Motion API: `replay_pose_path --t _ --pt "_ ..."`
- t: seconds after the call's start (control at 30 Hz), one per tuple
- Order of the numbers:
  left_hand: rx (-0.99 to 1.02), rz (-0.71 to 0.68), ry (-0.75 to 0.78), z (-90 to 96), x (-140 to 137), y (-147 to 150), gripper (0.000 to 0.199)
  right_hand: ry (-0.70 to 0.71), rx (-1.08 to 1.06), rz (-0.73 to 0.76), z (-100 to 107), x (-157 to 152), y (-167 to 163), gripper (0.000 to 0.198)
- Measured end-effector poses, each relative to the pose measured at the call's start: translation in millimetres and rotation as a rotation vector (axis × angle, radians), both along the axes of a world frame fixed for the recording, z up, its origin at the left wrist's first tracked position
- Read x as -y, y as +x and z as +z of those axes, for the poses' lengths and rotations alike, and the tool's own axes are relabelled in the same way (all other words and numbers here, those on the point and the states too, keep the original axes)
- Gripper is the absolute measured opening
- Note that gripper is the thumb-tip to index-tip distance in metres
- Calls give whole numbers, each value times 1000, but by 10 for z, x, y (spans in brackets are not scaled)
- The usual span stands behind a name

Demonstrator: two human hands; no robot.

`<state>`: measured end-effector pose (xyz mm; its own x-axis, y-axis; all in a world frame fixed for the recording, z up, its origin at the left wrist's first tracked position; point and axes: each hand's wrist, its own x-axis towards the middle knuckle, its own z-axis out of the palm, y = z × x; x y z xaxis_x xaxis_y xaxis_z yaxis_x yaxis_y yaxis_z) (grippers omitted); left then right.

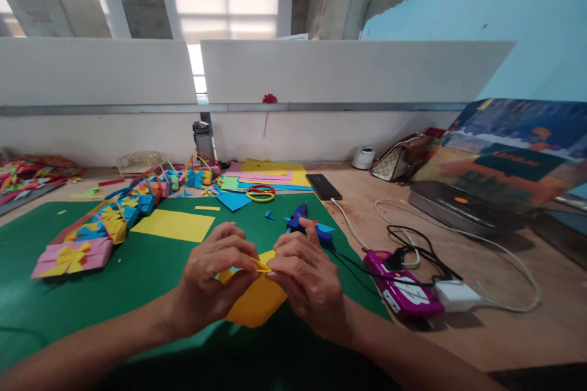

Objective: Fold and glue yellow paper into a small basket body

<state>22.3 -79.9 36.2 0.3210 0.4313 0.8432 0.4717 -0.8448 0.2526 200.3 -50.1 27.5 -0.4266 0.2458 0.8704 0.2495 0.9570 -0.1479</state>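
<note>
The left hand [211, 275] and the right hand [314, 272] were each pinched, thumb against fingers, on a folded yellow paper [257, 304], which was held over the green mat [151, 278]. A blue glue gun [298, 217] lay just beyond the right hand; a flat yellow sheet [174, 225] lay farther left.

Around the yellow folded paper [254, 305]: blue glue gun [297, 220], one o'clock; purple power strip [402, 288], three; pink box [97, 254], yellow-bowed, nine.

paper [257, 294] between left hand [211, 275] and right hand [314, 278] | baskets [112, 216] left | phone [323, 187] behind glue gun [297, 221]
</note>
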Motion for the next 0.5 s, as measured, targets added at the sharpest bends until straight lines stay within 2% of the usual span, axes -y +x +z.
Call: replay_pose_path --t 0.17,0.5 --pt "61 -3 -54 -3 22 -1 9 -31 -8 -2 -4 5 3 9" --pt "48 -3 25 -14 23 -10 11 -130 -32 27 -8 -6 -11 10"
